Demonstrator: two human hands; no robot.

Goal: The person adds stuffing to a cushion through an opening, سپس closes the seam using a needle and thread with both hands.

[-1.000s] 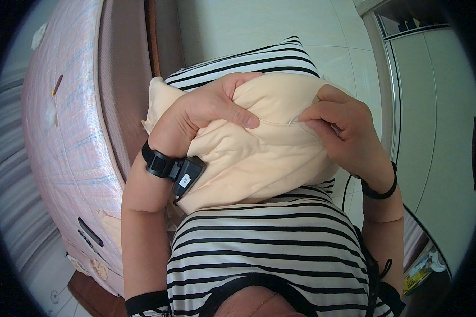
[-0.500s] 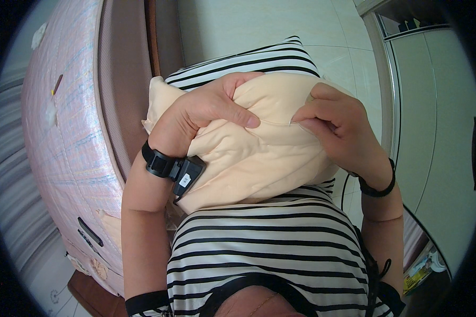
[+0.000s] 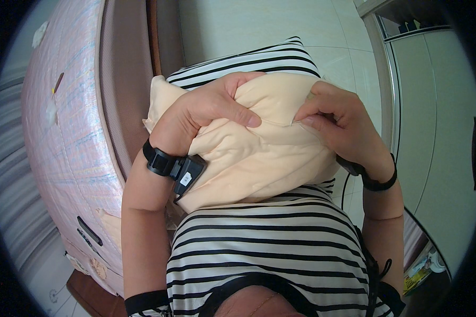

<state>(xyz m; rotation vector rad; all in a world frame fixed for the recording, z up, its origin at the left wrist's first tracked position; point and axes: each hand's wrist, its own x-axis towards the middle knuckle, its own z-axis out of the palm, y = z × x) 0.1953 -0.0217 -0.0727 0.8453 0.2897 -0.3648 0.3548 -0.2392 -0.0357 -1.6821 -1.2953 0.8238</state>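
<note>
Cream fabric spreads between the hands, a white sliver by the right one. Black stripes cross the white shirt below them; to their left, a pink bed cover bears bluish checks.

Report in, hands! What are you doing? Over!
Left hand: gripping wrinkled cream fabric bundle. Right hand: pinching tiny whitish piece on it. Boxy black wrist device overlapping fabric's left side.

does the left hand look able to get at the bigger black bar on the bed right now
Probably not: the left hand grips the cream cloth, and the bigger bar lies on the bed, out past the left forearm. Nothing seems to cover it.
</note>
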